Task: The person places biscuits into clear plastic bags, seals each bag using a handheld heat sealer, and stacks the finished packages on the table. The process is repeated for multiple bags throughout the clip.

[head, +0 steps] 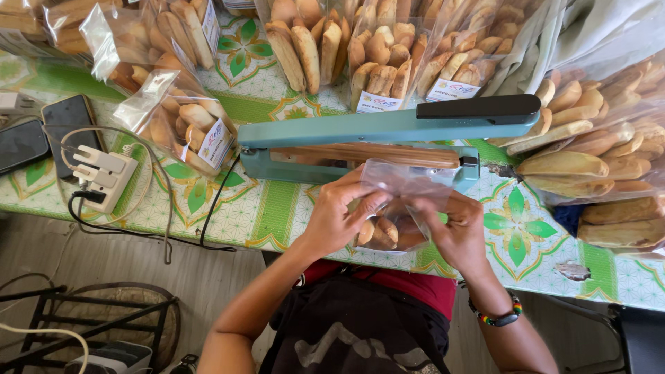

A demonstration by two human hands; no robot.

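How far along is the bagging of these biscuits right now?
Done: several closed, labelled bags of biscuits lie along the far side of the table. In hand: the left hand and right hand hold a clear bag of biscuits, its top unsealed, just in front of the open sealer. Left: loose biscuits piled at the right.

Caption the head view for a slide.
Both hands, left hand and right hand, hold a clear bag of biscuits before a teal heat sealer.

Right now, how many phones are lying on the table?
2: one dark phone at the table's far left edge, another beside it, next to the white power strip. More may lie outside view.
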